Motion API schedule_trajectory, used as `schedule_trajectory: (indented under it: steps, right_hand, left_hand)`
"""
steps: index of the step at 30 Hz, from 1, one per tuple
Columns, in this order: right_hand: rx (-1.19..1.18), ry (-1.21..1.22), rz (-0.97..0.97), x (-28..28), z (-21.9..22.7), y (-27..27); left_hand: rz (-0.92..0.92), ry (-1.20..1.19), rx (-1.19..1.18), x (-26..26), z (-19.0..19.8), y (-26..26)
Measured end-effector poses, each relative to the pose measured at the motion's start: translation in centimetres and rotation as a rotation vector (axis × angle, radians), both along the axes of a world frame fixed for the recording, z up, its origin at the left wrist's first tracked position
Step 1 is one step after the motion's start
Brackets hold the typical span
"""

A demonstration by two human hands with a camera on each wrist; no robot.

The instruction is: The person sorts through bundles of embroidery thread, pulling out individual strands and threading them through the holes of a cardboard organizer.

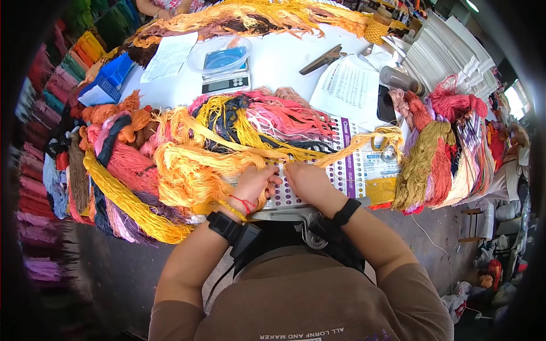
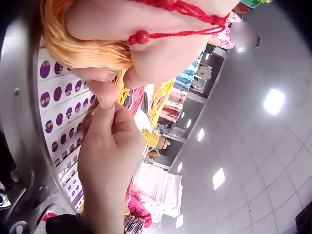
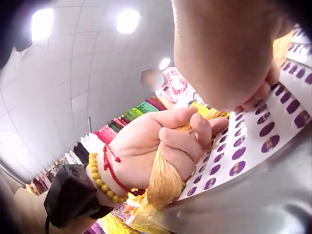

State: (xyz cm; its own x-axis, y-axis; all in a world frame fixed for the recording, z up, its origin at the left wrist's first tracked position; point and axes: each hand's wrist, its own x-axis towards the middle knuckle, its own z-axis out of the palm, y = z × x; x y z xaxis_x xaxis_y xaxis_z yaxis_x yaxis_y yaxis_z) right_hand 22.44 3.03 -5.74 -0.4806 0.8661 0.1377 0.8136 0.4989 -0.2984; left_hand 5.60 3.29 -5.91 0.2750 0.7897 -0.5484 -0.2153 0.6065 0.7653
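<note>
My left hand [image 1: 254, 184], with a red cord and yellow beads at its wrist, holds pale orange thread [image 3: 163, 180] that passes through its curled fingers. The bulk of this skein [image 1: 190, 170] lies heaped to the left of that hand. My right hand [image 1: 311, 183] meets it fingertip to fingertip, thumb and fingers pinching at the thread. A stretch of the same thread [image 1: 347, 150] runs off to the right beyond the hands. Below both hands lies a white sheet with purple dots [image 2: 59, 92], beside a metal edge [image 3: 229, 195].
Colourful thread skeins [image 1: 131, 165] hang over the table's front edge at left, with more skeins [image 1: 435, 153] at right. Farther back are a scale [image 1: 224, 84] with a clear bowl, printed papers [image 1: 347, 85], a dark clamp-like tool [image 1: 322, 59] and a blue box [image 1: 108, 79]. Another person sits opposite.
</note>
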Motion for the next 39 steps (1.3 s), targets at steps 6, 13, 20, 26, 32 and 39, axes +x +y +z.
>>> schedule_trajectory:
  steps: [6,13,20,26,32,39]
  right_hand:
    - [-0.004,-0.008,0.000,-0.2,0.2,0.0]
    - [-0.020,-0.071,-0.057,-0.6,1.1,-0.3]
    - [0.023,-0.112,-0.096,-1.0,0.4,-0.6]
    - [0.018,-0.113,-0.112,-1.3,0.3,-0.7]
    - [-0.184,0.321,-0.269,-1.2,-0.8,0.2]
    - [-0.377,0.264,-0.291,-0.5,2.7,-0.9]
  left_hand:
    - [0.080,0.007,0.022,0.8,-0.8,0.1]
    - [-0.025,0.285,0.364,1.8,-1.6,1.2]
    - [-0.115,0.307,0.368,1.6,0.3,1.6]
    - [-0.162,0.233,0.401,1.1,-1.9,2.3]
    - [-0.199,0.310,0.422,1.2,-1.3,2.2]
    - [-0.310,0.548,0.472,1.0,0.6,1.9]
